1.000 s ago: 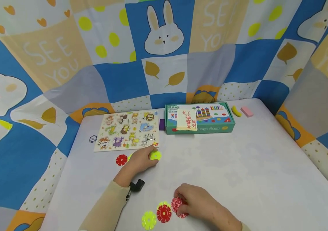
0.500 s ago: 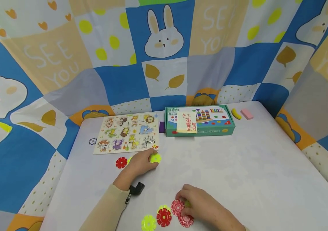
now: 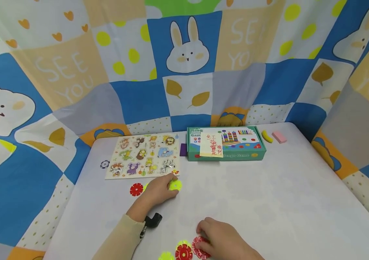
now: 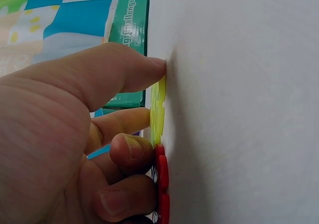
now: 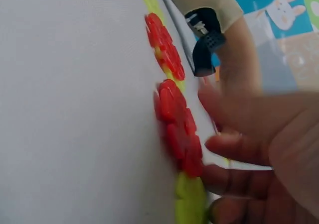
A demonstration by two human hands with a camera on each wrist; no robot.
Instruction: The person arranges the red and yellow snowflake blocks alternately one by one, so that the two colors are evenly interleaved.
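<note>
My left hand [image 3: 158, 191] pinches a yellow notched plastic disc [image 3: 176, 185] flat on the table, thumb and finger at its edges. Beside it lie a red disc [image 3: 136, 189] and a mostly hidden yellow one; the left wrist view shows a red disc [image 4: 163, 184] touching the yellow disc's edge. My right hand [image 3: 220, 234] hovers over a row of similar discs, partly covering a red disc [image 3: 200, 240]. In the right wrist view its thumb stands off the red discs [image 5: 172, 102], while fingertips lie right at a yellow disc [image 5: 189, 199]. That view is blurred.
An animal puzzle board [image 3: 145, 157] lies beyond my left hand. Right of it stands a green game box [image 3: 236, 156] with a paper note [image 3: 211, 144]. A yellow banana-shaped piece [image 3: 267, 136] and pink block [image 3: 279, 137] sit farther right. Patterned cloth surrounds the table.
The head view has tilted up, so everything sits lower in it. Half a second ago a second red disc showed under my right hand; now the hand covers it. My left hand stays put.
</note>
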